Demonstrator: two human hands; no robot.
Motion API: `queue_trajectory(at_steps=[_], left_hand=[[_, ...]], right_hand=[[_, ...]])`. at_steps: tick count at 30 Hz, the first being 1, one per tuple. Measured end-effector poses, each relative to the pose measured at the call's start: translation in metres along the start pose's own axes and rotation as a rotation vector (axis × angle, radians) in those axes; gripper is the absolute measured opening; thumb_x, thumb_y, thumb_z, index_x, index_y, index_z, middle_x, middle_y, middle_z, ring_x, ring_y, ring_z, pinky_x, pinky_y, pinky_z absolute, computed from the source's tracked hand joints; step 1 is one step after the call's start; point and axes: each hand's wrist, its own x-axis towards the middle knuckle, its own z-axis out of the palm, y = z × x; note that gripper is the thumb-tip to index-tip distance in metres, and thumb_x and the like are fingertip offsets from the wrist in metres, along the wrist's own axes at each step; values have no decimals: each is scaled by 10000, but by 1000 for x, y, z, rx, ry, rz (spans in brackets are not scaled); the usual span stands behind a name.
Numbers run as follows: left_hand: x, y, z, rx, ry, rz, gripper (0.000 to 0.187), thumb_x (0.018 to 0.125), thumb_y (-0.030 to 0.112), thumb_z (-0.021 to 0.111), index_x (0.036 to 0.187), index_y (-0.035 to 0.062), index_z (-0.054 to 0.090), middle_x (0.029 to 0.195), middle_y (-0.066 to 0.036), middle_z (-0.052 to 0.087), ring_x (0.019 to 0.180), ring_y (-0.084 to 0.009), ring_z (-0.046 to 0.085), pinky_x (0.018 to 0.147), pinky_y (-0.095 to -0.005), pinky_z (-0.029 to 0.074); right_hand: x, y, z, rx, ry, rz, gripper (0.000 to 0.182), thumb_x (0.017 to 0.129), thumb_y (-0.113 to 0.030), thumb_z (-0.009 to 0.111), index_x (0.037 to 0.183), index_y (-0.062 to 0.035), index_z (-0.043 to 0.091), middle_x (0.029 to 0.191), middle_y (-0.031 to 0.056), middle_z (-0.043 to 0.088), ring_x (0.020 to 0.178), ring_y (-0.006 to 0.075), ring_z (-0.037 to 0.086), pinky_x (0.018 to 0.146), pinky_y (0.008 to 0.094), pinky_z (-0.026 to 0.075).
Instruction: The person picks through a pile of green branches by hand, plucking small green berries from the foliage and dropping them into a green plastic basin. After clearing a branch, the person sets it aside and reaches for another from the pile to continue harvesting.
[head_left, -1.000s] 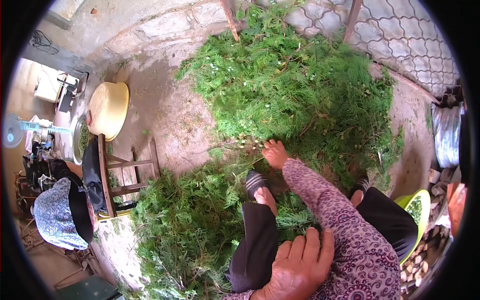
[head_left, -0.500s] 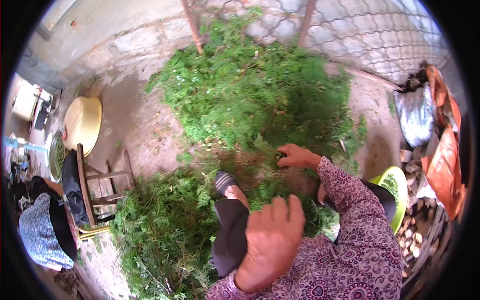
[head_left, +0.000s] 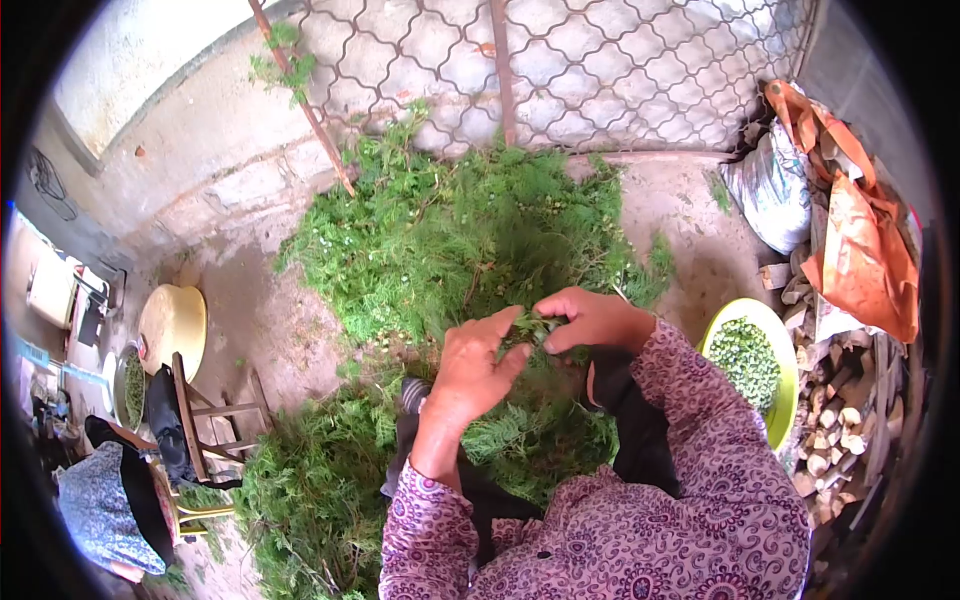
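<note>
Where conifer sprig (head_left: 530, 324) is held: pinched by right hand (head_left: 592, 320) fingers, for control probably
Left hand (head_left: 475, 365): fingers curved beside it, grip can't be told
Lime basin (head_left: 788, 395): parked by right sleeve (head_left: 680, 380), handy-ish maybe

"How are the arms set?"

"Both come in from the near side. The left arm's purple-and-pink paisley cloth sleeve (head_left: 430, 530) points almost straight to the far side; the right arm's matching paisley cloth sleeve (head_left: 690, 385) slants in from the near right, so the forearms converge."

"And the hands?"

"Close together near the middle. The bare left hand (head_left: 472, 362) shows its back, wrist uncovered, thumb (head_left: 517, 356) and index finger (head_left: 500, 322) stretched toward the right with a gap between them — whether they grip, I can't tell."

"The other?"

"The bare right hand (head_left: 598, 322) faces left — thumb and index finger bent into a pinch."
</note>
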Motion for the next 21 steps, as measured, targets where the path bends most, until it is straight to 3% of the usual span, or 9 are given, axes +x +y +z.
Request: queue_trajectory(at_steps=[1, 2, 4, 5, 8, 10, 11, 17, 21], left_hand=[[1, -4, 6, -171, 18, -105, 250, 786, 103, 594, 1008, -4, 555, 808, -84, 600, 733, -140, 554, 642, -237, 430], [3, -8, 9, -164, 10, -101, 250, 786, 103, 594, 1008, -4, 555, 808, -84, 600, 733, -140, 554, 642, -237, 430], [11, -10, 9, -480, -86, -350, 174, 805, 100, 582, 945, -2, 574, 753, 18, 553, 671, -53, 464, 578, -202, 389], [16, -7, 9, -490, -62, -387, 99, 808, 83, 575, 864, 2, 593, 694, 64, 512, 619, -29, 410, 533, -194, 348], [33, -4, 17, -687, 71, -394, 54, 803, 70, 567, 781, 23, 584, 642, 72, 481, 554, -13, 362, 472, -187, 297], [44, 3, 17, -751, 111, -369, 60, 805, 55, 561, 779, 22, 604, 655, 70, 512, 572, -12, 389, 496, -179, 310], [48, 5, 19, -811, 160, -376, 52, 802, 47, 564, 799, 22, 610, 672, 63, 531, 579, -12, 400, 508, -177, 315], [56, 5, 22, -1054, 287, -446, 117, 734, 41, 654, 846, 30, 621, 804, -35, 632, 727, -87, 564, 696, -228, 435], [51, -3, 15, -1183, 393, -460, 119, 698, 35, 683, 792, 54, 612, 801, -46, 633, 741, -116, 575, 718, -251, 428]], right_hand=[[2, 9, -5, -54, 70, -44, 230, 706, -129, 585, 888, 8, 548, 724, 7, 563, 660, 70, 497, 595, 243, 408], [3, 15, -9, -105, 139, -87, 226, 715, -92, 585, 916, 1, 541, 739, -21, 543, 680, 53, 470, 612, 222, 398], [4, 19, -12, -54, 186, -114, 241, 722, -94, 598, 943, -12, 548, 789, -23, 547, 703, 49, 466, 649, 218, 392], [5, 25, -14, 25, 227, -139, 250, 723, -88, 600, 957, -17, 549, 801, -22, 545, 713, 51, 467, 657, 222, 392], [-3, 17, -18, 186, 340, -191, 254, 720, -134, 615, 944, -24, 564, 720, -21, 521, 653, 60, 459, 587, 222, 377], [-16, 2, -23, 428, 404, -76, 280, 728, -116, 610, 990, -34, 553, 724, -22, 532, 611, 49, 475, 541, 197, 379], [-8, 16, -25, 563, 451, -178, 290, 731, -96, 600, 1010, -40, 540, 708, -26, 538, 581, 43, 486, 494, 187, 377], [-16, 18, -42, 709, 528, -218, 230, 767, -92, 577, 989, -45, 534, 791, 11, 568, 627, 75, 546, 540, 205, 444], [-17, 28, -53, 746, 564, -254, 190, 797, -92, 545, 980, -41, 536, 834, 36, 584, 690, 112, 594, 597, 223, 484]])
